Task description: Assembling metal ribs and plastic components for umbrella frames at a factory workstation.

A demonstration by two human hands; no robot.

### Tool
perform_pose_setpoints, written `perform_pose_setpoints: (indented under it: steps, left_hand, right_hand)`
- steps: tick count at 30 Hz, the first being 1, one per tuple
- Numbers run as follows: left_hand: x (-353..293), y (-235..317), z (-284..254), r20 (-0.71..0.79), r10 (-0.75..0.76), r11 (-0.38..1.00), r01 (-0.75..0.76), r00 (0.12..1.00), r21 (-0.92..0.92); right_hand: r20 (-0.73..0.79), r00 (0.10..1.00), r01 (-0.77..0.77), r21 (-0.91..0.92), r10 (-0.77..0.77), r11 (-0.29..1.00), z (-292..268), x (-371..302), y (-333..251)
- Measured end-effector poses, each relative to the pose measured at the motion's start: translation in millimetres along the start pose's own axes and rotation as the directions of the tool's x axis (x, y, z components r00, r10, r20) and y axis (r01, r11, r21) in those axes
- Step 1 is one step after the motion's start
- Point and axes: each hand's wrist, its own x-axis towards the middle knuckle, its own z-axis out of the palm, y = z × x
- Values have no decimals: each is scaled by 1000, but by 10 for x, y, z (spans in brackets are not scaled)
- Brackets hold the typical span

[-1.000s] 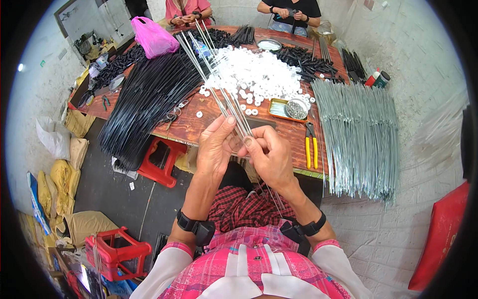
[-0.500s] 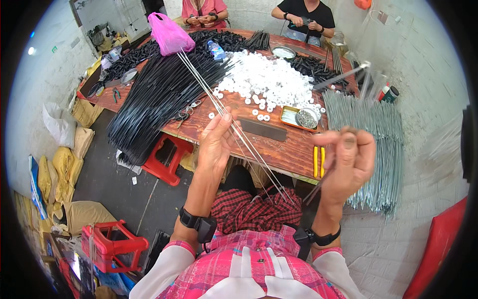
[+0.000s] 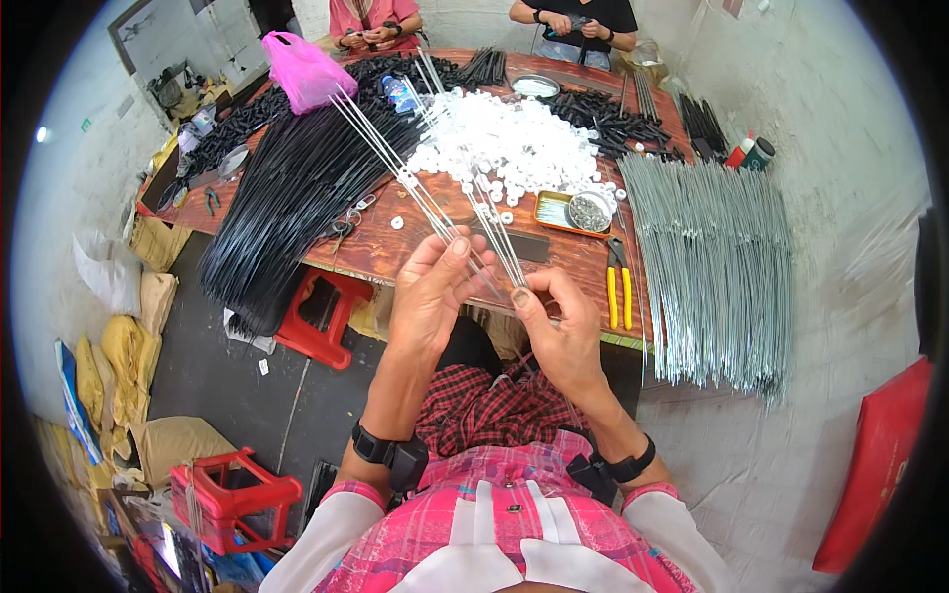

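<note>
My left hand (image 3: 433, 282) is closed around a few thin metal rods (image 3: 381, 150), which slant up and away toward a pink plastic bag (image 3: 304, 74). Close beside it, my right hand (image 3: 561, 326) pinches another small bunch of thin metal rods (image 3: 502, 239) between thumb and fingers. That bunch points up over the near edge of a heap of small white rings (image 3: 524, 143). Both bunches are held above the front edge of the reddish wooden table (image 3: 381, 259). Where the lower rod ends lie between the hands is hard to make out.
Right of my hands lie yellow-handled pliers (image 3: 620, 285) and a thick stack of silver rods (image 3: 707, 277). A yellow-rimmed tray (image 3: 550, 210) holds a dish of small metal parts. Black rods (image 3: 297, 188) cover the left side. Two people work across the table. Red stools (image 3: 321, 331) stand left.
My right hand, blurred at the right before, has come left and lower beside my left hand. Its rods now point away over the white rings. The pliers show more fully.
</note>
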Motion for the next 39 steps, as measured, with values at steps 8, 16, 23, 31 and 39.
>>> perform_pose_setpoints:
  steps: [8, 16, 23, 31, 39]
  left_hand:
    - [30, -122, -2, 32, -16, 999, 15, 999, 40]
    - [24, -201, 39, 6, -30, 998, 30, 1000, 62]
    - [-19, -218, -6, -17, -49, 995, 50, 999, 88]
    - [-264, -130, 152, 7, -35, 998, 35, 999, 47]
    - [-698, -249, 189, 74, -14, 960, -7, 997, 280]
  right_hand:
    - [-9, 997, 75, 11, -75, 997, 28, 5, 63]
    - [53, 997, -64, 111, 58, 992, 11, -68, 143]
    - [113, 982, -162, 97, 151, 982, 15, -153, 207]
    - [127, 990, -88, 160, 68, 983, 47, -344, 65]
    - [485, 814, -467, 219, 320, 857, -126, -728, -89]
